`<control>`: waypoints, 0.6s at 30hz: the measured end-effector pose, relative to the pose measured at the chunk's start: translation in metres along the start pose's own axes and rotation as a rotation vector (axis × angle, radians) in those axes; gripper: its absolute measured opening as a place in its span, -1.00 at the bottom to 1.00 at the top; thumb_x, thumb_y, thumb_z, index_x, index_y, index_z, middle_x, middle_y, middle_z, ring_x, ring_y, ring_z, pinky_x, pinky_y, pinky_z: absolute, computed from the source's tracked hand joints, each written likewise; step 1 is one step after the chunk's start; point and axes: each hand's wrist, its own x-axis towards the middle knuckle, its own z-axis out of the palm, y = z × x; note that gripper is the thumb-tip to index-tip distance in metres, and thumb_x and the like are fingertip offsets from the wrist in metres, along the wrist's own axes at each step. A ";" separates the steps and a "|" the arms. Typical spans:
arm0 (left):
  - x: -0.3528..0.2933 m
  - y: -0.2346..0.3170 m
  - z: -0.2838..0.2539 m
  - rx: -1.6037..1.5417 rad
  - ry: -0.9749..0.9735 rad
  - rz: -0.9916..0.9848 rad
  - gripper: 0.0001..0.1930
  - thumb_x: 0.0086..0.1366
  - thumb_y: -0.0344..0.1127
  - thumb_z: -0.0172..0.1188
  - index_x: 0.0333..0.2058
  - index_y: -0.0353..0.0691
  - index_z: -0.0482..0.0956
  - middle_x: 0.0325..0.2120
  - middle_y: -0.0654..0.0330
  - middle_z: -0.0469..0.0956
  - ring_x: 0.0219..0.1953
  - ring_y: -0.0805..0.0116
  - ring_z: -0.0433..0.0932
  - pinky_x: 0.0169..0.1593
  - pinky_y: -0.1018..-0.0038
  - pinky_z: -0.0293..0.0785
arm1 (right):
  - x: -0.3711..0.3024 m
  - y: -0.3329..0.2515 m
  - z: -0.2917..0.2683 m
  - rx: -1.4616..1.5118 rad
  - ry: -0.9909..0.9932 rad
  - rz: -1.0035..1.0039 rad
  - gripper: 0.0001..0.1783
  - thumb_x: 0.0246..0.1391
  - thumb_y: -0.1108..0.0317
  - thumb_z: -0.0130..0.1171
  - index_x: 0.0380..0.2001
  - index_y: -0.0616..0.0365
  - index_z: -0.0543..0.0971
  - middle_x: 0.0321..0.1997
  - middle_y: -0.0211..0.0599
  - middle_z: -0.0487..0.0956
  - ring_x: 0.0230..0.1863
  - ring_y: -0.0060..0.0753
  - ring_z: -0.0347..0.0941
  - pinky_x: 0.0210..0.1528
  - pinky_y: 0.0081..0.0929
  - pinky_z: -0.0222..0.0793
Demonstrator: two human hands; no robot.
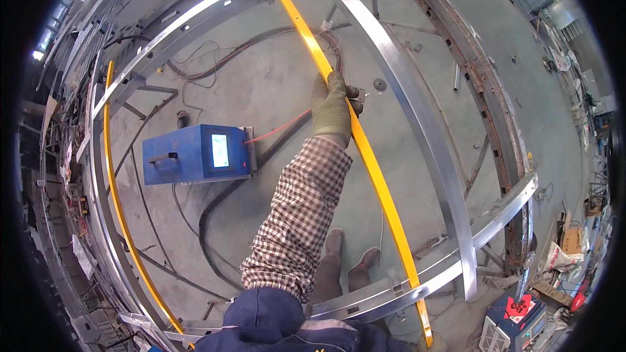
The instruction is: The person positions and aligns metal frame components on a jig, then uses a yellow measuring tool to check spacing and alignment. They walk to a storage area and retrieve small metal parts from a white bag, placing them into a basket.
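Yellow flat bar (373,169) is clamped mid-length by the gloved left hand (331,105); right hand (435,344) closure cannot be told; silvery metal frame (456,215) could be scraped if bar is twisted.

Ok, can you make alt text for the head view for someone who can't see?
A gloved left hand grips a long yellow bar crossing a silver metal frame. A blue box with a lit screen sits to the left.

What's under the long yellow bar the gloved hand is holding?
Gray floor shows below the yellow bar, and a silver beam crosses under it toward its near end. Whatever lies directly behind the bar and the left hand is covered.
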 end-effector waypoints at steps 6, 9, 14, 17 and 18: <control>-0.001 0.002 0.000 -0.011 0.006 -0.012 -0.74 0.59 -0.10 0.12 0.08 -0.09 0.45 -0.48 0.25 0.50 -0.62 0.44 0.43 -0.51 0.47 0.46 | 0.000 0.007 0.002 -0.064 -0.099 0.114 -0.44 0.31 -0.03 0.25 0.19 0.12 0.51 -0.31 0.18 0.65 -0.32 0.36 0.61 -0.31 0.12 0.52; -0.003 0.003 0.000 -0.014 0.001 0.003 -0.73 0.59 -0.10 0.13 0.08 -0.10 0.46 -0.48 0.23 0.52 -0.62 0.43 0.45 -0.51 0.45 0.47 | 0.002 0.006 -0.002 -0.047 -0.203 0.180 -0.42 0.31 -0.06 0.24 0.21 0.07 0.49 -0.29 0.21 0.67 -0.30 0.40 0.61 -0.28 0.18 0.53; 0.005 0.008 -0.002 0.053 0.022 -0.005 -0.70 0.58 -0.06 0.14 0.08 -0.12 0.47 -0.47 0.19 0.57 -0.61 0.39 0.52 -0.49 0.44 0.52 | 0.006 -0.001 -0.007 -0.094 -0.268 0.246 -0.41 0.30 -0.09 0.23 0.22 0.03 0.49 -0.27 0.22 0.68 -0.28 0.42 0.62 -0.27 0.20 0.52; 0.016 0.013 -0.003 0.130 0.038 0.008 -0.63 0.58 -0.03 0.14 0.15 -0.13 0.47 -0.41 0.14 0.64 -0.57 0.35 0.60 -0.45 0.43 0.56 | 0.007 -0.009 -0.007 -0.119 -0.270 0.284 -0.41 0.30 -0.11 0.23 0.22 0.01 0.50 -0.25 0.23 0.68 -0.27 0.43 0.62 -0.26 0.21 0.52; 0.019 0.015 -0.003 0.139 0.039 0.005 -0.62 0.58 -0.02 0.14 0.17 -0.13 0.47 -0.39 0.13 0.66 -0.57 0.35 0.61 -0.45 0.42 0.57 | 0.007 -0.012 -0.005 -0.136 -0.259 0.292 -0.41 0.29 -0.11 0.23 0.22 0.00 0.50 -0.25 0.23 0.68 -0.27 0.44 0.62 -0.26 0.22 0.52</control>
